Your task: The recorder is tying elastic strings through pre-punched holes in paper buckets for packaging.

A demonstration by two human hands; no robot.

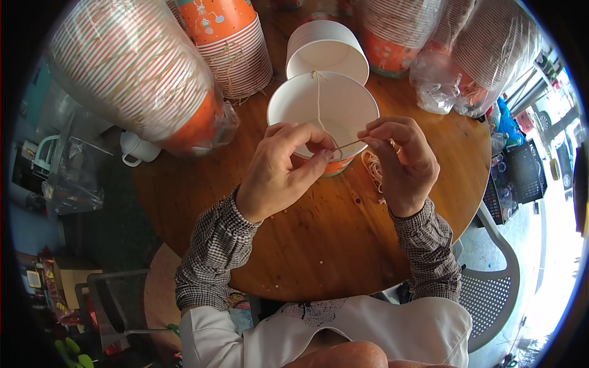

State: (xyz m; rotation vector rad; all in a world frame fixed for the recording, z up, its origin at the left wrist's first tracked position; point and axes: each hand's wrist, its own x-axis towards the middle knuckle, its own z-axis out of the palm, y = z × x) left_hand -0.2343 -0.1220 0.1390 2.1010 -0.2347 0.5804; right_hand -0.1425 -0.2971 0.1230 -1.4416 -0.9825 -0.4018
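Observation:
A white-lined paper bucket [285, 104] with an orange outside stands on the round wooden table before me. A thin cord [318, 101] runs from its far rim across the opening to my fingers. My left hand [285, 162] pinches the cord between thumb and forefinger at the near rim. Just to the right, my right hand [402, 159] pinches the cord's other end, drawn taut between the two hands. Behind the bucket, a stack of white paper buckets [327, 40] lies on its side. Beside my right hand, a bundle of loose cords [373, 172] rests on the table.
Tall stacks of orange buckets in clear plastic [135, 73] stand at the left, with more wrapped stacks [497, 49] at the right. A white mug [140, 147] sits beyond the left table edge. A grey chair [491, 294] and black crates [524, 172] are on the right.

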